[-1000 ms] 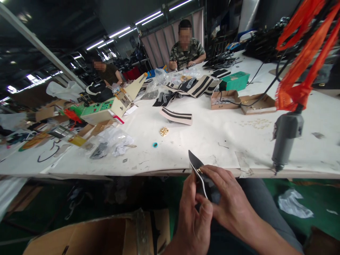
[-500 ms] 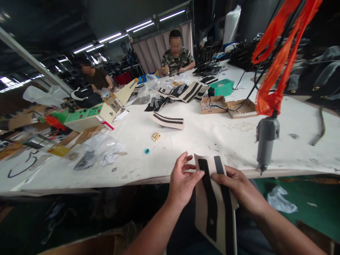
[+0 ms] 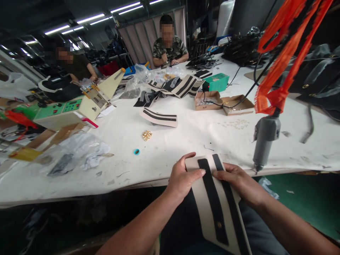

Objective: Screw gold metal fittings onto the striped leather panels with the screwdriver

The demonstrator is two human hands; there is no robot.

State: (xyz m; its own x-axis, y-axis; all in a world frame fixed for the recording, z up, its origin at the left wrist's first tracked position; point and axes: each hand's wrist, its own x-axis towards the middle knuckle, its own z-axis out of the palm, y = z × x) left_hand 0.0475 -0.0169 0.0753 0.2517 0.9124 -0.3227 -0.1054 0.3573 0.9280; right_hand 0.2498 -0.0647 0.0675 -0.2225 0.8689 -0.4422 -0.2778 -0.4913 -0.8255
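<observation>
Between my hands, over my lap at the table's front edge, is a beige panel [image 3: 198,196] with black stripes. A small gold-coloured stud [image 3: 219,225] shows near the lower end of one stripe. My left hand [image 3: 183,177] grips the panel's upper left edge, its thumb pressed on the black stripe and its fingers mostly hidden behind. My right hand [image 3: 236,180] holds the right edge, thumb on top, other fingers underneath. On the table beyond lie a heap of small gold-coloured metal pieces [image 3: 147,135], a blue ring-shaped piece [image 3: 136,152] and another striped panel [image 3: 159,118].
A grey electric screwdriver [image 3: 266,140] hangs from orange strips [image 3: 276,85] on the right. Farther back are two cardboard trays [image 3: 237,110], a green box [image 3: 217,82] and more striped panels. A cream machine [image 3: 63,115] and plastic bags stand left. Two people sit across the table.
My left fingers have closed in around the panel's upper left edge, where they were spread before. The panel's lower end has swung right. The view has shifted right.
</observation>
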